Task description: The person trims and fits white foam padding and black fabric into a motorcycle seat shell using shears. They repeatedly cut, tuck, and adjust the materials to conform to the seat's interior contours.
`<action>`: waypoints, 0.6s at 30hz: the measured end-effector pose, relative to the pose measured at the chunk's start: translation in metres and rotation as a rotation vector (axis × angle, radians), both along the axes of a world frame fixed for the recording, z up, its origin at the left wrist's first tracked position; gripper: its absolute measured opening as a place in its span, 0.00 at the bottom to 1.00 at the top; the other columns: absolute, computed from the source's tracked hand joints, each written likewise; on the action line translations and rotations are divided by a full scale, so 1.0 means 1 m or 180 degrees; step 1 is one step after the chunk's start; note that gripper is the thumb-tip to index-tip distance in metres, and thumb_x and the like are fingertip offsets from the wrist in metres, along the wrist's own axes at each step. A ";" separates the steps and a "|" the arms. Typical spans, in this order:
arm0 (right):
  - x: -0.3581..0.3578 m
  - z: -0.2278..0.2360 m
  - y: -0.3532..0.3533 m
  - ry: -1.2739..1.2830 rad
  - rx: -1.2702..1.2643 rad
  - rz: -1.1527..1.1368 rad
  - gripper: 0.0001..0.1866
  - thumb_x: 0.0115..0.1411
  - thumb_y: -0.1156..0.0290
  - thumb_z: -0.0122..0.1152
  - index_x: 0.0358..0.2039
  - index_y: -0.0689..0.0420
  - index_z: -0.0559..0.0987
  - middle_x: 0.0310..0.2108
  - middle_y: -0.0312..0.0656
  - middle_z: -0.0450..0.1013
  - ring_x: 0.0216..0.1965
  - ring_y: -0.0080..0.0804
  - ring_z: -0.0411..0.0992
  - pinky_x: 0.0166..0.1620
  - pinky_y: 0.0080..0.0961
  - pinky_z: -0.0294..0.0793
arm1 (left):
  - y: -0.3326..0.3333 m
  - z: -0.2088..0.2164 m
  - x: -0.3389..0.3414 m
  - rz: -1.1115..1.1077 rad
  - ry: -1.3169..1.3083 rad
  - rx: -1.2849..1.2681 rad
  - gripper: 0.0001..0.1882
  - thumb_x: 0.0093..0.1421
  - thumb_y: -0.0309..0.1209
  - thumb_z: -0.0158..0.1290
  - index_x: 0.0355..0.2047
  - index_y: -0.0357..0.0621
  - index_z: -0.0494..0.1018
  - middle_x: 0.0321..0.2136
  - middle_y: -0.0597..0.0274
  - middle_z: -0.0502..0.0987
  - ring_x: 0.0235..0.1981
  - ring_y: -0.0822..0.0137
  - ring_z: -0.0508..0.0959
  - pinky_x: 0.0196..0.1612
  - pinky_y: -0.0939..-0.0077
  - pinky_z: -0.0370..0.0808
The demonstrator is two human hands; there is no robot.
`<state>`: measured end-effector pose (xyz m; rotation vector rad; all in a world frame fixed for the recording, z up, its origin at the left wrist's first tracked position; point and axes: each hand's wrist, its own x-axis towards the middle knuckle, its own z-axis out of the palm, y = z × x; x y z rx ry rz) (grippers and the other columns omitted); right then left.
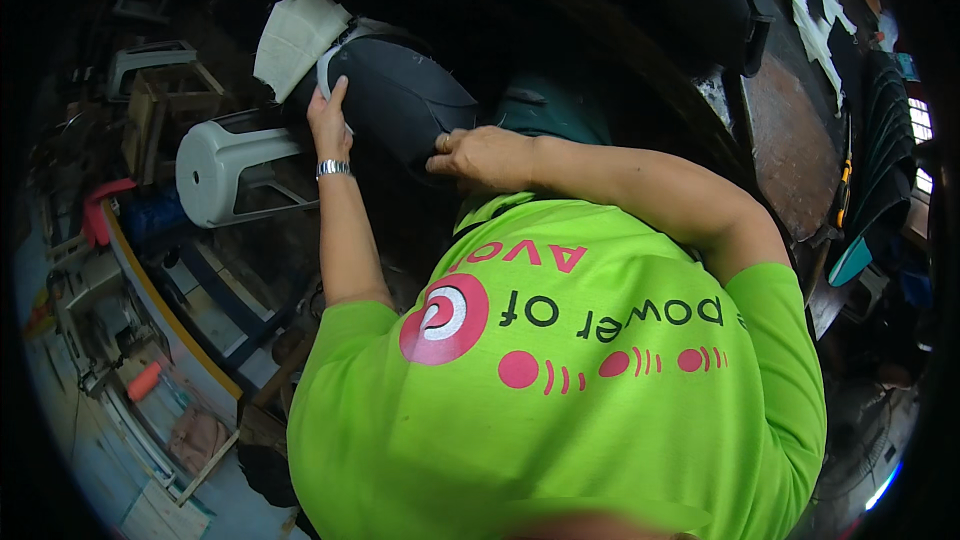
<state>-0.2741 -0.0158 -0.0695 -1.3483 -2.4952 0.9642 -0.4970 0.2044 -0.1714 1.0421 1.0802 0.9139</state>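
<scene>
A curved black padded piece [395,90] with stitched seams, much like a seat with its cover, lies in front of me. At its far left end, off-white cloth [298,38] sticks out, and a white strip runs along the edge there. My left hand [330,122], with a metal watch on the wrist, grips this left edge, thumb on top. Curled fingers of my right hand [487,156] pinch the near right edge of the piece. What lies under those fingertips is hidden. Loose thread ends show along the black surface.
A pale plastic stool [215,175] stands left of my forearm, with a wooden frame stool [165,110] behind it. A sewing machine [85,315] is at the far left. To the right are a worn board [795,145], a yellow-handled tool [845,185] and hanging dark sheets [885,140].
</scene>
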 end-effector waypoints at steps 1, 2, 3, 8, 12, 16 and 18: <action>0.002 -0.003 0.001 -0.0135 0.0137 -0.0047 0.27 0.62 0.62 0.66 0.62 0.53 0.76 0.61 0.53 0.70 0.63 0.47 0.70 0.57 0.42 0.76 | 0.015 -0.009 0.005 0.0029 0.0188 0.0111 0.24 0.63 0.25 0.63 0.58 0.31 0.73 0.52 0.55 0.80 0.52 0.65 0.79 0.59 0.70 0.73; 0.003 -0.005 0.002 -0.0283 0.0349 -0.0152 0.29 0.62 0.62 0.66 0.63 0.52 0.75 0.64 0.52 0.68 0.66 0.45 0.67 0.58 0.41 0.75 | 0.027 -0.019 0.012 0.0056 0.0385 0.0221 0.24 0.62 0.25 0.64 0.57 0.30 0.74 0.51 0.56 0.81 0.51 0.66 0.79 0.58 0.72 0.73; 0.004 -0.007 0.003 -0.0389 0.0196 -0.0088 0.30 0.62 0.62 0.66 0.65 0.50 0.73 0.66 0.50 0.66 0.69 0.44 0.63 0.60 0.42 0.74 | 0.038 -0.028 0.021 0.0152 0.0556 0.0151 0.24 0.62 0.25 0.65 0.57 0.30 0.75 0.51 0.55 0.82 0.50 0.66 0.80 0.57 0.73 0.73; 0.007 -0.016 0.006 -0.0667 -0.0011 -0.0048 0.39 0.63 0.60 0.66 0.73 0.45 0.63 0.75 0.44 0.56 0.77 0.41 0.49 0.68 0.49 0.64 | 0.072 -0.064 0.048 0.0495 0.1557 0.0258 0.24 0.56 0.28 0.70 0.51 0.31 0.80 0.46 0.54 0.84 0.46 0.65 0.82 0.53 0.74 0.74; 0.008 -0.020 0.005 -0.0505 0.0030 -0.0083 0.40 0.62 0.61 0.67 0.73 0.44 0.62 0.76 0.42 0.53 0.78 0.41 0.47 0.69 0.52 0.62 | 0.082 -0.079 0.035 0.0432 0.2463 0.0896 0.22 0.53 0.36 0.72 0.44 0.34 0.83 0.39 0.55 0.85 0.39 0.67 0.82 0.46 0.73 0.75; 0.028 -0.001 -0.005 -0.0253 0.0314 -0.0414 0.35 0.61 0.62 0.68 0.68 0.47 0.70 0.72 0.47 0.58 0.73 0.45 0.56 0.66 0.52 0.66 | 0.100 -0.084 0.022 -0.0360 0.3330 0.1294 0.24 0.53 0.49 0.70 0.35 0.37 0.84 0.18 0.62 0.78 0.21 0.66 0.72 0.32 0.66 0.72; 0.049 0.023 -0.023 0.0063 0.0448 -0.0866 0.29 0.60 0.62 0.69 0.62 0.51 0.75 0.63 0.50 0.67 0.64 0.48 0.68 0.59 0.49 0.72 | 0.106 -0.073 0.020 -0.0425 0.3556 0.1384 0.31 0.48 0.56 0.71 0.39 0.40 0.85 0.34 0.54 0.86 0.38 0.56 0.83 0.49 0.64 0.78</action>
